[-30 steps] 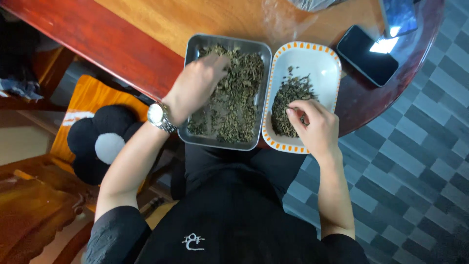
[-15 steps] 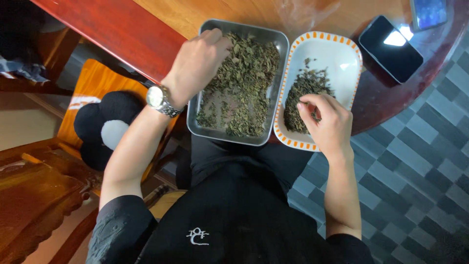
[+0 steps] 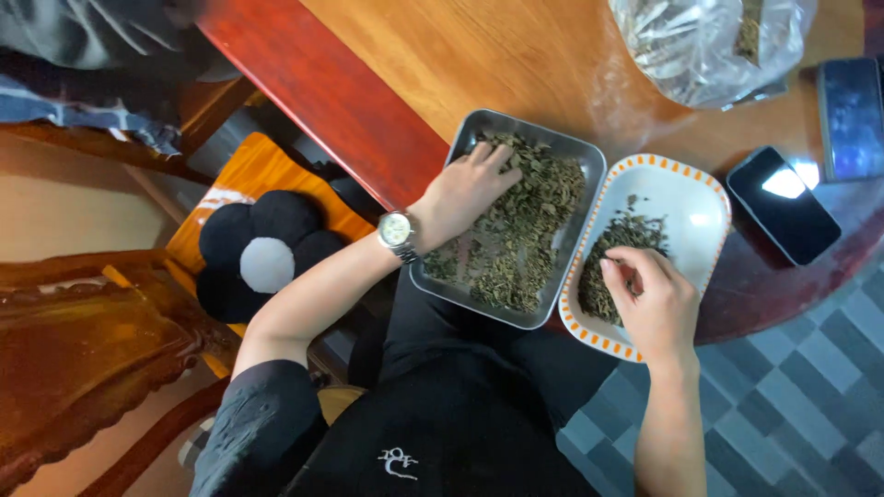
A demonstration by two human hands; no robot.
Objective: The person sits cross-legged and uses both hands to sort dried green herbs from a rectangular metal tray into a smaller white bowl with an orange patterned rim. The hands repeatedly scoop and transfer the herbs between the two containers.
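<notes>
Filling the top middle of the frame is the wooden worktop [image 3: 516, 64], orange-brown with a dark red edge band running down toward the centre. Lower left, a carved dark wooden chair [image 3: 83, 350], and just right of it an orange seat carrying a black flower-shaped cushion [image 3: 262, 253] with a pale centre. At the top right corner sits a clear plastic bag [image 3: 704, 41] with some dried leaf inside. Now to the centre: a rectangular metal tray [image 3: 589, 175] at the worktop's near edge, spread with dried green leaves [image 3: 525, 230]. Just beside it on the right, touching or nearly so, a white oval dish [image 3: 691, 198] with an orange dashed rim, holding a smaller heap of the same leaf [image 3: 612, 253] in its lower half. Right of the dish, a dark phone [image 3: 783, 204] with a bright glare on its screen, and another phone [image 3: 852, 118] at the right edge. The left hand [image 3: 465, 189], a silver wristwatch [image 3: 398, 230] on its wrist, lies in the tray's upper left, fingers spread loosely flat on the leaves, gripping nothing that shows. The right hand [image 3: 656, 299] is over the dish's near end, fingers curled in with thumb and forefinger pinched together at the leaf heap; whether a piece is caught between them, I can't tell.
</notes>
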